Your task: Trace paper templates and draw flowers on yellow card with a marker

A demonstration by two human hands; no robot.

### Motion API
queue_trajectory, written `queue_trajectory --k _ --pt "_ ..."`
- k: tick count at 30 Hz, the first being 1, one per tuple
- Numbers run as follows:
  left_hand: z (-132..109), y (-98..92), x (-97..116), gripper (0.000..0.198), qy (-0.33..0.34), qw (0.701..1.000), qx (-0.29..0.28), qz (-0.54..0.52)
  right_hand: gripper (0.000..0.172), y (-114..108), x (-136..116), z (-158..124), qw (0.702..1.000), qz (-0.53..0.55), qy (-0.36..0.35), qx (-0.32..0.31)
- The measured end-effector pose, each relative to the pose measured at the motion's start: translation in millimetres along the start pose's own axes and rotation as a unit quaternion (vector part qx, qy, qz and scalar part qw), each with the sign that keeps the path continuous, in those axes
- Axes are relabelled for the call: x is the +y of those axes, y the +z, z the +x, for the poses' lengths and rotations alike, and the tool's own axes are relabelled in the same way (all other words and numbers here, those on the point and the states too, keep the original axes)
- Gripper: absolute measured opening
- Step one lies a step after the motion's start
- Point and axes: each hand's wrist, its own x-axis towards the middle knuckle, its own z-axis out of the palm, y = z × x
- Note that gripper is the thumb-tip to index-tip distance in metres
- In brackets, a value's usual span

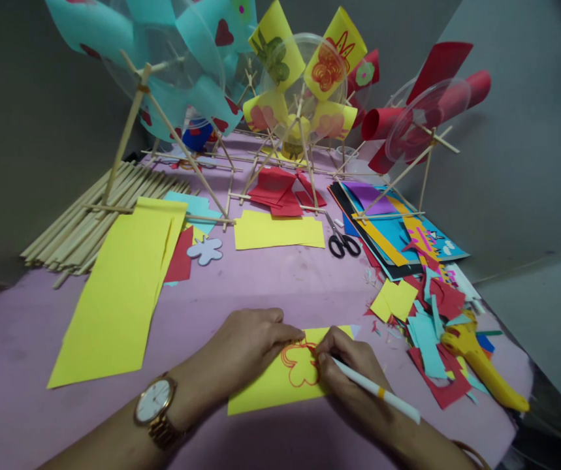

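A pink table (270,287) carries 3 paper windmills (304,85) along its far side. Near centre lies a yellow card (265,388) bearing an orange flower (300,365). The left hand (251,343), fingers curled narrow, pins the card's far edge. The right hand (346,372) grips a white pen (378,390), tip on the flower.

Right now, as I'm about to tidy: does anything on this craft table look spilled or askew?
Only the paper scraps: red, blue and yellow offcuts lie strewn in a heap by the table's right edge, around the yellow tool. Nothing looks damaged.
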Motion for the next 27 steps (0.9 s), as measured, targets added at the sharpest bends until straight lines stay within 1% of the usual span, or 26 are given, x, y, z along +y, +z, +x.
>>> queue_trajectory --k 8,13,21,27 --pt "0.6 0.8 -0.4 0.025 0.008 1.0 0.009 -0.004 0.007 -0.2 5.6 -0.5 1.0 0.022 0.001 0.01" --pt "0.6 -0.8 -0.4 0.024 0.004 1.0 0.002 0.0 0.007 -0.5 9.8 -1.9 1.0 0.014 0.004 0.015" --pt "-0.3 -1.2 1.3 0.025 -0.002 1.0 -0.006 -0.005 0.007 -0.9 10.0 -1.5 1.0 0.015 0.014 0.016" --pt "1.1 -1.8 1.5 0.026 0.002 1.0 -0.004 -0.001 0.007 -2.9 8.8 -1.9 1.0 0.013 0.008 0.012"
